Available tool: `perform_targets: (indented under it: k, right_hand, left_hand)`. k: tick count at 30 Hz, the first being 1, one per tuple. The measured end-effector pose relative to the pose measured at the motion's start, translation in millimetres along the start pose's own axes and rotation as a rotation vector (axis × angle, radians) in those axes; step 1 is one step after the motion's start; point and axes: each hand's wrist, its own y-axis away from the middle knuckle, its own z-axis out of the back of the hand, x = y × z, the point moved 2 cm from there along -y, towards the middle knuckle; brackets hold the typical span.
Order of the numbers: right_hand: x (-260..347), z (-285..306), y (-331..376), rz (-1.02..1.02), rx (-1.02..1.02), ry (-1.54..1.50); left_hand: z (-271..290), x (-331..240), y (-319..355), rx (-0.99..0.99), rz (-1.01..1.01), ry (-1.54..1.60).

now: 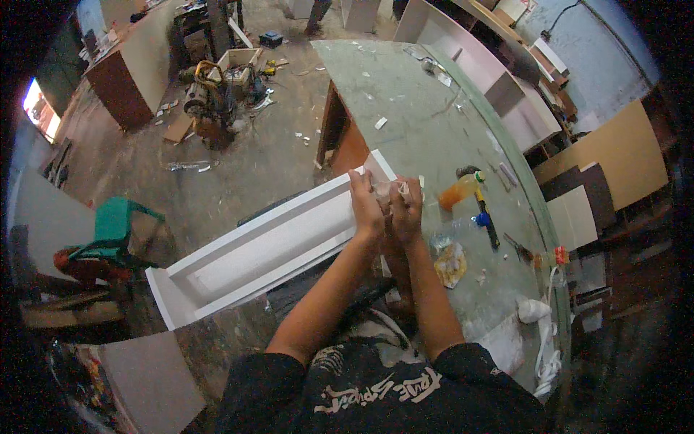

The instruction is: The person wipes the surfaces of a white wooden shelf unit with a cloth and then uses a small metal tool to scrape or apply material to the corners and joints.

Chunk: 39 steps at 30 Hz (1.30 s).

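Dusty and strewn with scraps, the workshop floor (278,163) runs up to a long green table (405,101), and from where I stand I can see a machine (206,105) squatting on the far side and a green plastic stool (112,224) over to the left. Down by the table's near corner, a long white trough-shaped box (267,242) lies slantwise in front of the person, its hollow side up and its nearer-to-table end right at the hands. Bent fingers of the left hand (367,206) rest at that end, close together. Just beside it the right hand (407,210) has its fingers curled in, narrow, about something pale and crumpled (383,189); I can't tell what that is, nor how firmly it's gripped. On the tabletop to the right of the hands are a bottle of orange liquid (457,194), a clear bottle with a blue cap (455,230), a black-and-yellow tool (489,220) and, farther down, a white bundle (535,312)
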Motion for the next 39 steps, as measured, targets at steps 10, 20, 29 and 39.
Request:
perform_targets:
  k: [10, 20, 29, 39]
  right_hand:
    - [2.9, 2.9, 1.3, -0.024, -0.042, -0.008]
    - [21.0, -1.3, -6.3, 0.041, -0.003, 0.134]
    - [24.8, 0.5, -4.8, 0.126, -0.054, 0.182]
    - [18.9, -2.8, -3.5, 0.110, -0.061, 0.097]
  left_hand:
    - [-5.1, -4.9, 22.6, -0.064, 0.038, -0.093]
    - [18.8, 23.2, -26.6, -0.001, -0.170, -0.387]
    - [18.0, 18.9, -9.6, -0.009, -0.137, -0.525]
    - [25.1, 20.9, -9.1, 0.013, -0.088, -0.232]
